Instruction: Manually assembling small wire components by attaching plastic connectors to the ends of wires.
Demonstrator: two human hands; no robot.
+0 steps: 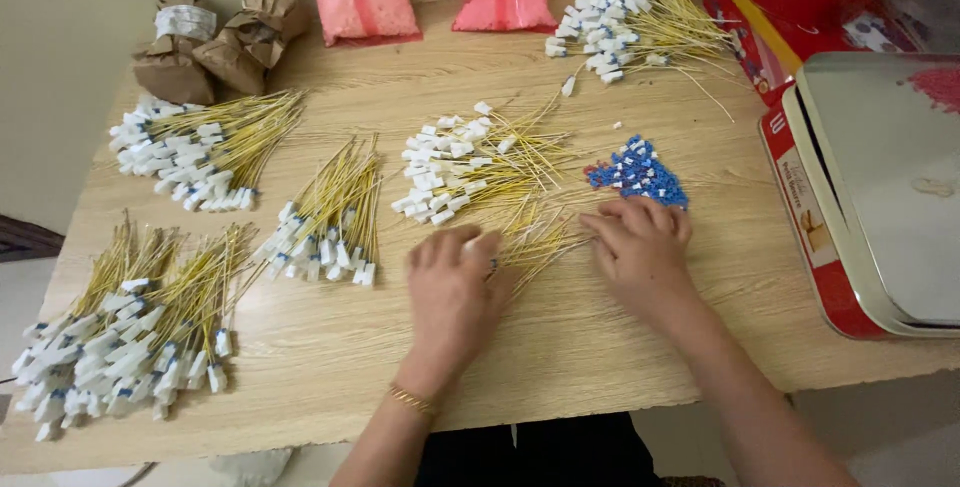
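- Our left hand [452, 282] curls palm-down over yellow wires [530, 237] on the wooden worktop [600, 347], apparently gripping some.
- Our right hand [640, 247] rests loosely open on the worktop, fingertips touching small blue connectors [637, 172].
- White-tipped wire bundles [330, 217] lie left.

left hand [452, 287] palm-down, fingers curled, right hand [640, 242] palm-down, fingers spread
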